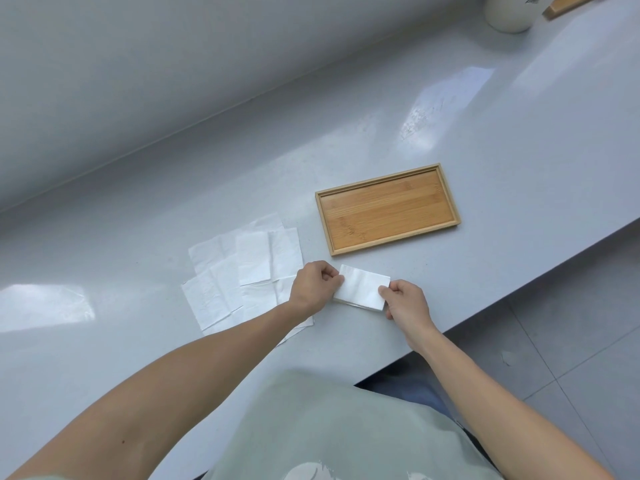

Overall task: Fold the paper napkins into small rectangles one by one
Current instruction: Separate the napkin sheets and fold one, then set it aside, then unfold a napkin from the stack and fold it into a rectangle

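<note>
Bright, even light; soft glare patches on countertop (wide-angle bending at edges); sharp focus.

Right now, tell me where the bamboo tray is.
In the head view the bamboo tray sits empty on the grey counter, right of centre, just beyond the folded napkin both hands hold.

Open grey countertop beyond both hands, broken only by a shallow bamboo tray just past the right hand. Spread unfolded napkins under the left hand and forearm. White jar far off.
</note>
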